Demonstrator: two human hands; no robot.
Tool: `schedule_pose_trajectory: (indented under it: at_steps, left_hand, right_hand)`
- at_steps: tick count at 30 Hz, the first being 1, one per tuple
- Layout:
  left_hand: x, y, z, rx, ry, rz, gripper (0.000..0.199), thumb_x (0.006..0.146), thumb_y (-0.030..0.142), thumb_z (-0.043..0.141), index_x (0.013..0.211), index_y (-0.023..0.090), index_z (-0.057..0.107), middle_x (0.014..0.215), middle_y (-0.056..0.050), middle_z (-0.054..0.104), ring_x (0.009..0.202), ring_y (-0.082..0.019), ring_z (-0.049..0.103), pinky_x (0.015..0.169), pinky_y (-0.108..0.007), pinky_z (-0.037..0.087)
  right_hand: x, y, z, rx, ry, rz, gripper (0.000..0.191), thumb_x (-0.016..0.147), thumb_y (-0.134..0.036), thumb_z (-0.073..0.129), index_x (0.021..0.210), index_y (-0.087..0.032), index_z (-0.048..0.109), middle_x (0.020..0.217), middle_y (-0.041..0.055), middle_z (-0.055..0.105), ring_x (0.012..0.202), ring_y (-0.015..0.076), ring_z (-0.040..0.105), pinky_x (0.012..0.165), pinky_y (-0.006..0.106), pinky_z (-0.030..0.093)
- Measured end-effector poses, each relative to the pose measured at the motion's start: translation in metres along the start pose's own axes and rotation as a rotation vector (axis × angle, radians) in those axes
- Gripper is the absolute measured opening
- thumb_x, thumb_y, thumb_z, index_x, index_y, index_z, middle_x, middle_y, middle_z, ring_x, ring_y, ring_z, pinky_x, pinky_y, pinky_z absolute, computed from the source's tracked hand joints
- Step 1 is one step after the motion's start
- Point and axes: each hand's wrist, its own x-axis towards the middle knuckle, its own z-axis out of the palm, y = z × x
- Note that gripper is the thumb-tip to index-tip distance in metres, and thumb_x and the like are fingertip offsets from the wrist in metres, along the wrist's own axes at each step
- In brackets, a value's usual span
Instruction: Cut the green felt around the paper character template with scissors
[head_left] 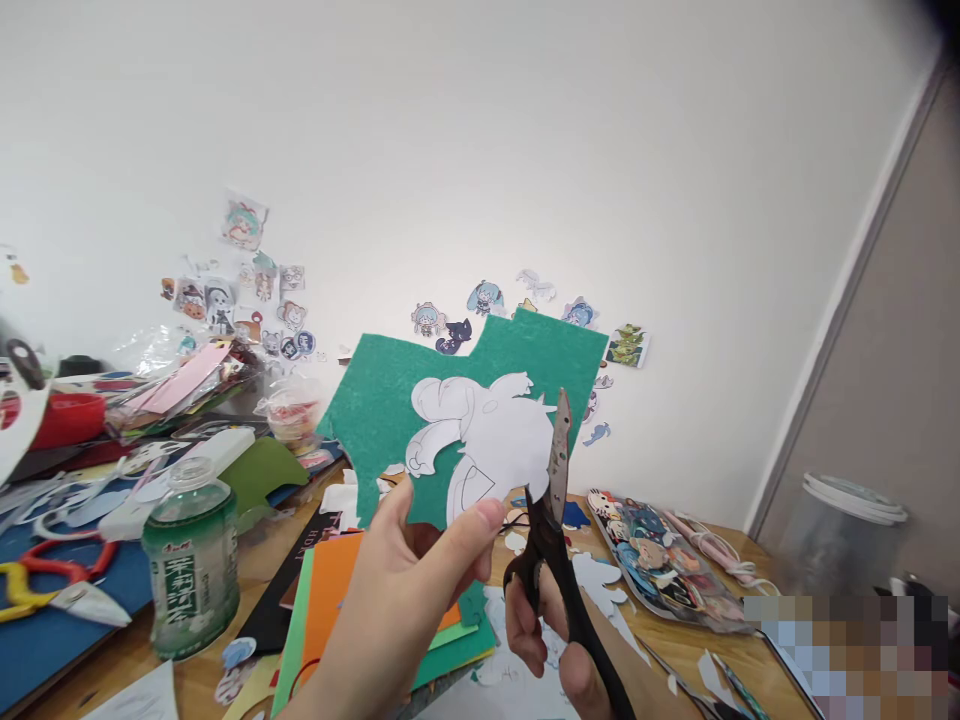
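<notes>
My left hand (427,560) pinches a white paper cutout (510,435) together with a green sheet (394,375) behind it, thumb in front. The cutout has drawn outlines and a jagged, rounded edge. Black-handled scissors (559,540) are in my right hand (547,625), with fingers through the handles. Their blades are apart and point upward at the right side of the cutout, over the green sheet. Whether the blades touch the sheet's edge I cannot tell.
Green-capless bottle (193,560) stands left, near red-and-yellow scissors (71,580) on a blue mat. Coloured sheets (337,570) lie below my hands. A sticker-filled tray (667,570) and clear tub (847,530) are at right. Cutouts (220,303) cover the wall.
</notes>
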Motion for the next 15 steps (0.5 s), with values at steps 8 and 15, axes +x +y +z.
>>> schedule_pose_trajectory:
  at_steps: [8,15]
  left_hand:
    - [-0.008,-0.003,0.025,-0.098,-0.164,-0.069,0.046,0.073,0.052,0.056,0.040,0.020,0.050,0.037,-0.001,0.054,0.030,-0.010,0.043,0.033,-0.024,0.038]
    - [-0.007,-0.006,0.024,0.053,0.235,-0.077,0.035,0.065,0.054,0.066,0.054,0.021,0.060,0.045,-0.001,0.060,0.055,-0.021,0.064,0.046,-0.027,0.052]
  right_hand:
    - [0.004,-0.007,0.003,0.027,0.024,0.010,0.067,0.072,-0.083,0.015,0.075,-0.023,0.045,0.072,0.0038,0.051,0.063,0.0189,0.049,0.055,0.030,0.043]
    - [0.006,0.001,0.006,0.047,-0.100,0.098,0.067,0.062,-0.087,0.038,0.076,-0.023,0.048,0.066,0.0015,0.051,0.059,0.0179,0.051,0.051,0.028,0.044]
